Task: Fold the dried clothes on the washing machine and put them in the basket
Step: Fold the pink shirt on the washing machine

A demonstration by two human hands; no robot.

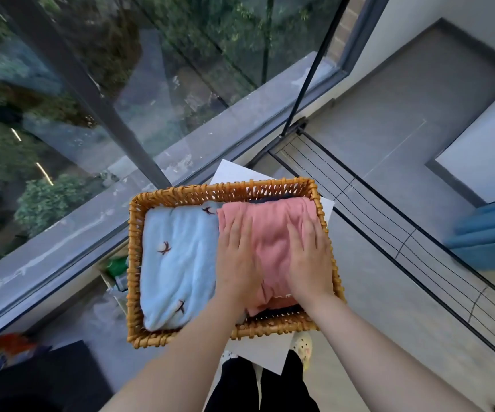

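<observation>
A woven wicker basket (pixel 180 193) sits on a white surface in front of me. Its left half holds a folded light blue cloth (pixel 177 257) with small dark bird motifs. A folded pink garment (pixel 273 230) fills the right half, with a dark garment showing under it at the back and front edges. My left hand (pixel 237 257) lies flat on the pink garment's left side, fingers straight. My right hand (pixel 308 260) presses flat on its right side. Neither hand grips anything.
A big glass window with dark frames runs along the left and back. A black wire drying rack (pixel 389 233) stands to the right of the basket. Blue fabric (pixel 493 230) lies at far right. A dark surface (pixel 47 376) and colourful packaging (pixel 2 352) sit at lower left.
</observation>
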